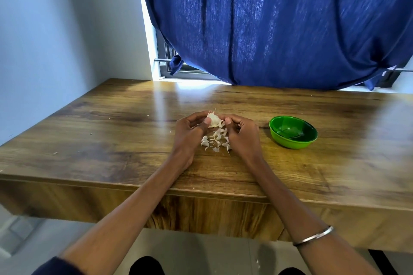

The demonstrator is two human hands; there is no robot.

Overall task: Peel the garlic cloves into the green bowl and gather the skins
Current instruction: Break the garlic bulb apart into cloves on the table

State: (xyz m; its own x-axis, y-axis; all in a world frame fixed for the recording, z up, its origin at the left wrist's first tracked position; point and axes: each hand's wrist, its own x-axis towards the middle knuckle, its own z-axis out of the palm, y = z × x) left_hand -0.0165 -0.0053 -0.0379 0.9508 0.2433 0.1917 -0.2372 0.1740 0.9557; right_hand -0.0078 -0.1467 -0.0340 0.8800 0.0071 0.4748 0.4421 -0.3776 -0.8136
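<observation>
**Garlic held over the skin pile, bowl waiting to the right**

Both hands met at mid-worktop (89, 131), the left hand (190, 130) and right hand (240, 131) each pinching the garlic (213, 119) between thumb and fingertips, probably so one could steady it while the other stripped its papery cover. They held it just above the loose skins (215, 140), so that peelings would fall onto one heap and be easy to gather. The green bowl (293, 131) sat near the right hand, apart from the skins; whether it held any cloves could not be told.
</observation>
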